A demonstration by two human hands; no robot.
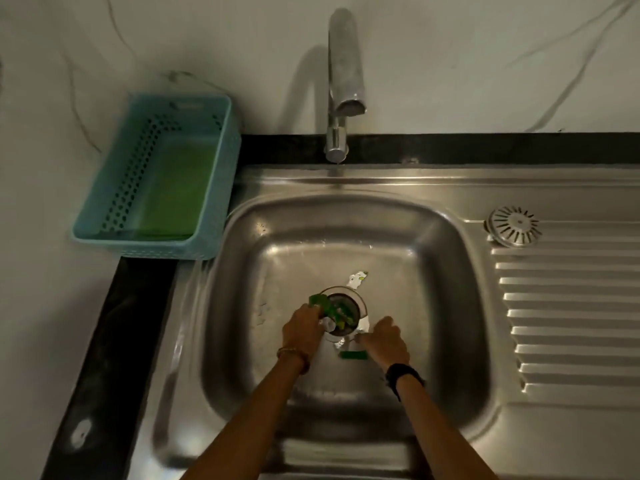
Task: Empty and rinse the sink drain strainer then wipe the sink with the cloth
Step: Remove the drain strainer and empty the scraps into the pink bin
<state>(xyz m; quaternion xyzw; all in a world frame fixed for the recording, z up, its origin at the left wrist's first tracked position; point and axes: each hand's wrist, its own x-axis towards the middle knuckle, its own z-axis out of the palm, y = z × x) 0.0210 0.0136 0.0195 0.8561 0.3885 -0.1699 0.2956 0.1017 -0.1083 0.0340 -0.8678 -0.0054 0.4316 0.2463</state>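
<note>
A steel sink fills the middle of the view. In its floor sits the round drain strainer, holding green and white scraps. My left hand rests at the strainer's left rim, its fingers closed on green scraps. My right hand is just right of the drain, fingertips pinched at the strainer's lower right edge. A loose green piece lies on the sink floor below my right hand. A white scrap lies above the drain. A green cloth lies in the blue basket.
The tap rises behind the sink with no water running. A round slotted metal cover sits at the top of the ribbed draining board on the right. A black counter edge runs along the left.
</note>
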